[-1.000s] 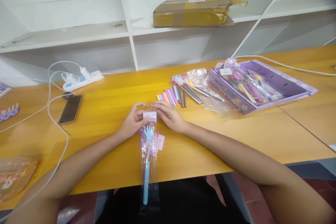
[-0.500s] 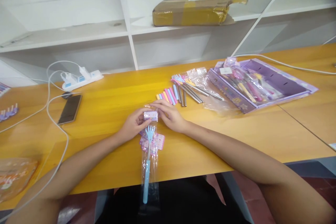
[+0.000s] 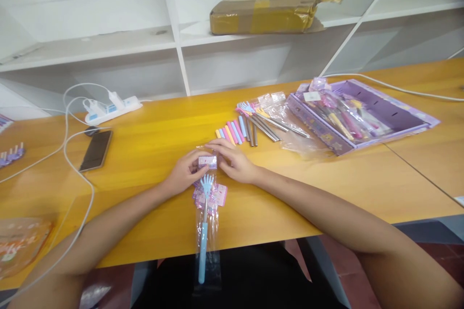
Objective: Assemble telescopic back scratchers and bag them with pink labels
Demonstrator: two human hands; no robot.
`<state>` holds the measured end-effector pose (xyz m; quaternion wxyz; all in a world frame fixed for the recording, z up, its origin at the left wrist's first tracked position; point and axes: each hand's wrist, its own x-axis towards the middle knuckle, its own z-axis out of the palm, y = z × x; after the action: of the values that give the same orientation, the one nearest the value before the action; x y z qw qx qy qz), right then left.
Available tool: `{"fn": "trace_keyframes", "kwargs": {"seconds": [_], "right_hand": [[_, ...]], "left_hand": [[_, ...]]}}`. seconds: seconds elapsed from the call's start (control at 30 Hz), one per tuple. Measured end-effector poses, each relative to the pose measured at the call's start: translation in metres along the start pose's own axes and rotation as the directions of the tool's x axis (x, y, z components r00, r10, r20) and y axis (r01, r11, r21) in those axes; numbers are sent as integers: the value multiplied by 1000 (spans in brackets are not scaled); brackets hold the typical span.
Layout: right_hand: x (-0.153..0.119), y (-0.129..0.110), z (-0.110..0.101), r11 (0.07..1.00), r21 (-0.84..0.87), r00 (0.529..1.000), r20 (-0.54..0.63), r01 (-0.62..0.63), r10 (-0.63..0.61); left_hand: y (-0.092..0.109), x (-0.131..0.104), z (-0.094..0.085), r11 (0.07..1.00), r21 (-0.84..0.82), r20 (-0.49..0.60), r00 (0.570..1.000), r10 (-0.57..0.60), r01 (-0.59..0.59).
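While a phone (image 3: pixel 96 150) lay far left on the surface (image 3: pixel 159 123), the left hand (image 3: pixel 183 174) held a clear bag (image 3: pixel 214 231) between thumb and fingers at its printed label (image 3: pixel 207 162). The bagged blue back scratcher (image 3: pixel 203 251) lay just below both hands, its long axis running toward the body, claw end nearest the fingers, handle reaching past the near edge. The left hand was nearer; the right hand (image 3: pixel 239 164) curved narrowly by the bag's top, though whether it gripped I cannot tell. Beyond it sat pastel tubes (image 3: pixel 232 133), metal rods (image 3: pixel 267 130) and 1 purple tray (image 3: pixel 315 128).
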<state>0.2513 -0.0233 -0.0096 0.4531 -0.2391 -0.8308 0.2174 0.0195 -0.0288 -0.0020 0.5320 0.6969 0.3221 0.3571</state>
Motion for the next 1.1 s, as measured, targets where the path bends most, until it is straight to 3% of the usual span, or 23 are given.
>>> {"fn": "trace_keyframes", "kwargs": {"seconds": [0.23, 0.4, 0.67, 0.87, 1.1], "right_hand": [[0, -4, -3, 1000, -25, 997, -82, -16, 14], [-2, -8, -5, 991, -117, 996, -47, 67, -73], [-2, -9, -4, 966, -177, 982, 57, 187, -180], [0, -11, -5, 956, -203, 976, 97, 211, -195], [0, -12, -6, 952, -204, 969, 142, 229, -203]], "left_hand": [[-2, -1, 2, 963, -262, -93, 991, -96, 68], [-5, 6, -5, 969, -198, -56, 985, -164, 150], [-9, 7, -9, 980, -165, -61, 990, -125, 113], [-10, 5, -10, 978, -194, 17, 997, -79, 81], [-9, 5, -16, 980, -181, 13, 997, -81, 82]]}}
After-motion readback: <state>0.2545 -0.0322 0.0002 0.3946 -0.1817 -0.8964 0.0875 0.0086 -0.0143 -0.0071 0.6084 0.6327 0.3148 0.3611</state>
